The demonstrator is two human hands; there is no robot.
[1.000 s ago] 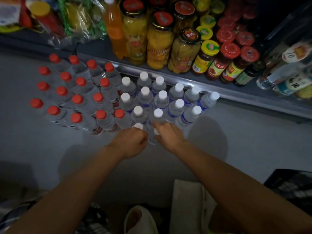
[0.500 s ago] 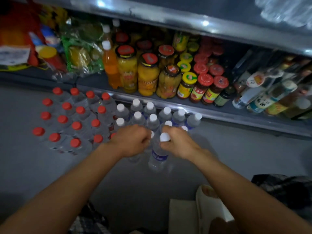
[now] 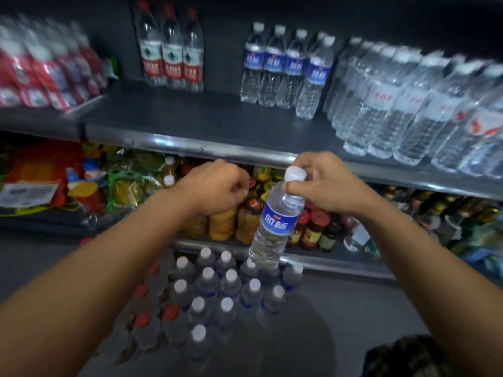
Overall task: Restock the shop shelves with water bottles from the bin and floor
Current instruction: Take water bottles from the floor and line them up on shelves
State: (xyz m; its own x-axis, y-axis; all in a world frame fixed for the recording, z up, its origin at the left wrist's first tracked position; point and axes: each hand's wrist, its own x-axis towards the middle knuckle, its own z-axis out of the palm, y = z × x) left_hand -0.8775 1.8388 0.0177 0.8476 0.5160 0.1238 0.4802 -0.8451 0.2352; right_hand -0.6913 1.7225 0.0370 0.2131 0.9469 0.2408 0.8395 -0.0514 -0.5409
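My right hand (image 3: 324, 183) pinches the neck of a white-capped water bottle with a blue label (image 3: 276, 221), which hangs tilted in the air in front of the lower shelf. My left hand (image 3: 215, 186) is level with it to the left, fingers curled, with no bottle visible in it. Several white-capped bottles (image 3: 217, 295) stand on the floor below, with red-capped bottles (image 3: 141, 314) to their left. On the upper shelf (image 3: 190, 118) stand matching blue-label bottles (image 3: 285, 66).
Red-label bottles (image 3: 171, 50) stand at the back of the upper shelf, and many clear white-label bottles (image 3: 408, 104) fill its right side. The lower shelf holds jars (image 3: 245, 221) and bagged goods (image 3: 128, 180). A dark bin corner (image 3: 408, 357) shows at bottom right.
My right hand has lifted one blue-label bottle off the floor group up to lower-shelf height. My left hand rose alongside it. The view has tilted up to show the upper shelf.
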